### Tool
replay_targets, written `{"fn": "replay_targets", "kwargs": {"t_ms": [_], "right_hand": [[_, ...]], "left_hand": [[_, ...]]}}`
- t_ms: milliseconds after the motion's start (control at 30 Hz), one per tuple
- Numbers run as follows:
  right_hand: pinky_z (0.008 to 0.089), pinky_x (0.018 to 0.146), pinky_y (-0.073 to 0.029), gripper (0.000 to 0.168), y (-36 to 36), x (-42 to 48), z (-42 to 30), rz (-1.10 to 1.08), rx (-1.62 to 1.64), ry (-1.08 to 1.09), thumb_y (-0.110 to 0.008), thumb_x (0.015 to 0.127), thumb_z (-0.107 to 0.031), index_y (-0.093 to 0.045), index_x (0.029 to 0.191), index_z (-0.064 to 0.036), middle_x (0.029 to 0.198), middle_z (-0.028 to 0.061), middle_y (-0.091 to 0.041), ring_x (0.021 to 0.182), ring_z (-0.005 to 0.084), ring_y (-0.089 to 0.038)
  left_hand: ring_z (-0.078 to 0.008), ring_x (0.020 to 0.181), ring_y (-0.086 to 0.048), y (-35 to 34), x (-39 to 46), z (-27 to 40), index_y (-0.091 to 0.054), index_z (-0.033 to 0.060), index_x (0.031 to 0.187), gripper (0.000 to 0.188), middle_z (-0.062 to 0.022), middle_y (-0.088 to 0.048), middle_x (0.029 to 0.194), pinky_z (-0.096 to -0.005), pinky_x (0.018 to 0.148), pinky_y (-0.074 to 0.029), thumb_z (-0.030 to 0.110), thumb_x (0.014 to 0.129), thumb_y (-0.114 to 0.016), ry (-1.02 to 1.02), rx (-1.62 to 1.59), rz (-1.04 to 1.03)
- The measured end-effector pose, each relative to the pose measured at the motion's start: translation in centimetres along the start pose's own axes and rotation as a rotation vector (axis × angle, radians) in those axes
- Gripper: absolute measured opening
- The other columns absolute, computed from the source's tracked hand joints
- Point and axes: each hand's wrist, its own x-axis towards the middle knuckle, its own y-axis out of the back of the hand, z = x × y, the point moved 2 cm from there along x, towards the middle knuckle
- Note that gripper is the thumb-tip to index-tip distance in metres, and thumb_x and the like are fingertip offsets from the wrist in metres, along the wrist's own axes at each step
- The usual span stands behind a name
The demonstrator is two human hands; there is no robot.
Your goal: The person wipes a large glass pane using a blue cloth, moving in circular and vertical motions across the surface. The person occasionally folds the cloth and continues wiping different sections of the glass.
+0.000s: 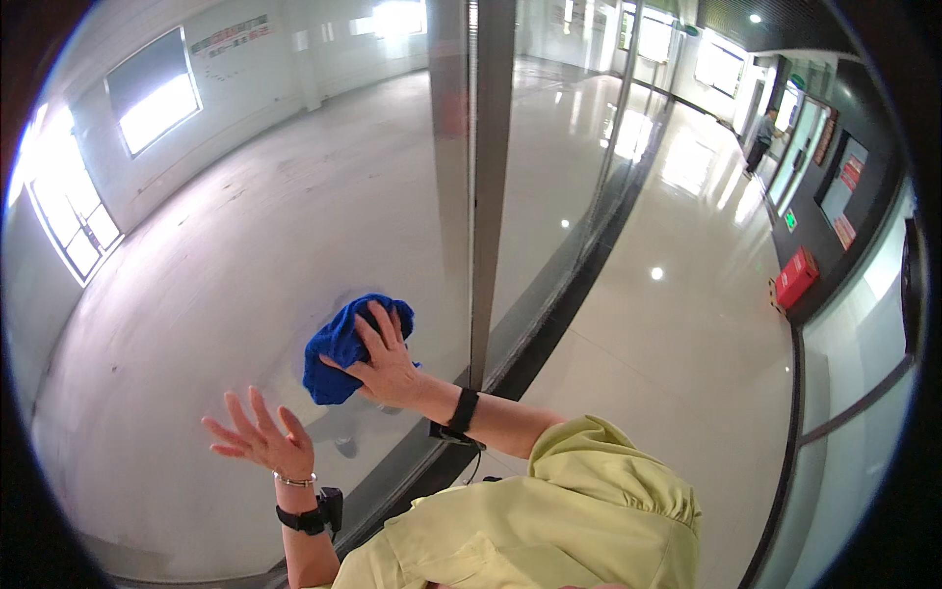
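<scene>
A bunched blue cloth (331, 361) is pressed flat against the glass partition (353, 213) under my right hand (390, 368). The fingers of that hand are spread over the cloth, and the thumb lies across its near side. Lower and to the left, my left hand (265, 439) holds nothing and its fingers are spread. It is close to the glass; whether it touches the pane I cannot tell. Both wrists wear black straps, and a bracelet (296, 481) circles the left one.
A vertical metal frame post (489, 184) stands right of the cloth. A dark base strip (559, 316) runs along the partition's foot beside the glossy tiled floor (647, 353). Along the right wall stands a red box (797, 278); farther down the corridor, a person (762, 141) stands near a doorway.
</scene>
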Motion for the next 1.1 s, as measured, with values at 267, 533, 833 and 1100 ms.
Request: {"fn": "replay_targets", "kwargs": {"t_ms": [267, 533, 833, 1100], "right_hand": [[0.0610, 0.107, -0.020, 0.067, 5.6, 3.2, 10.9, 0.455, -0.028, -0.477, -0.046, 0.089, -0.054, -0.040, 0.141, -0.013, 0.148, 0.0264, -0.022, 0.137, 0.0474, -0.019], [0.0640, 0.109, -0.012, 0.056, 2.6, 3.6, 5.2, 0.252, -0.005, -0.236, -0.040, 0.092, -0.059, -0.053, 0.134, -0.025, 0.150, 0.0227, -0.023, 0.141, 0.0448, -0.013], [0.0597, 0.111, -0.014, 0.067, 5.8, 5.4, 9.4, 0.404, -0.065, -0.414, -0.057, 0.078, -0.016, -0.038, 0.141, -0.004, 0.148, 0.0318, -0.020, 0.138, 0.0485, -0.016], [0.0638, 0.107, -0.016, 0.061, 5.6, 14.4, 2.8, 0.325, -0.055, -0.030, -0.046, 0.089, -0.054, -0.047, 0.139, -0.019, 0.148, 0.0240, -0.027, 0.139, 0.0458, -0.020]], "left_hand": [[-0.0436, 0.141, -0.021, -0.3, -0.2, -0.3, -0.054, 0.0128, 0.132, 0.041, -0.0119, -0.042, 0.146, -0.0536, 0.115, 0.000, 0.030, 0.096, -0.045, -0.048, 0.051, 0.060], [-0.0449, 0.141, -0.019, 0.4, 0.3, -0.2, -0.055, 0.0128, 0.132, 0.042, -0.0143, -0.043, 0.145, -0.0548, 0.114, 0.001, 0.029, 0.094, -0.047, -0.003, 0.008, 0.017], [-0.0440, 0.141, -0.021, -0.6, 1.7, 1.0, -0.058, 0.0157, 0.128, 0.040, -0.0082, -0.047, 0.143, -0.0571, 0.114, 0.002, 0.025, 0.091, -0.047, -0.043, -0.048, 0.033], [-0.0443, 0.140, -0.024, -0.4, 0.7, 0.9, -0.060, 0.0205, 0.126, 0.041, -0.0070, -0.048, 0.142, -0.0595, 0.113, 0.003, 0.020, 0.087, -0.049, -0.004, -0.028, -0.007]]}}
